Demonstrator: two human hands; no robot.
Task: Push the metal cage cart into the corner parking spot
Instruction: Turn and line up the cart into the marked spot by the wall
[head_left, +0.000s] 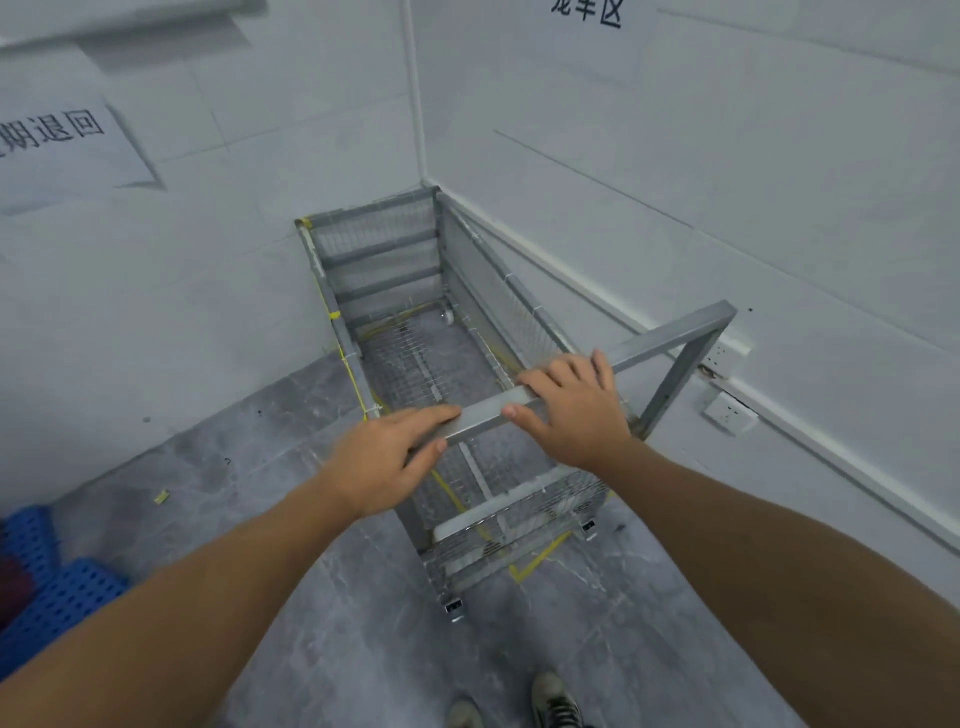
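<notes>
The metal cage cart (384, 249) is a long grey wire-mesh trolley on small casters, standing lengthwise in the corner of two white walls, its far end against the corner. Its near top bar (480, 413) runs across the view. My left hand (382, 460) grips this bar at its left end, thumb under and fingers over. My right hand (574, 402) lies over the bar further right, fingers spread on top. A grey frame section (680, 332) juts out to the right of the cart. Yellow floor tape (535, 561) marking the spot shows under and beside the cart.
White walls close off the left and right, with paper signs (57, 150) on the left wall. Wall sockets (730, 413) sit low on the right wall. Blue perforated plastic pallets (47, 597) lie at the lower left. My shoes (553, 701) stand on grey marble floor.
</notes>
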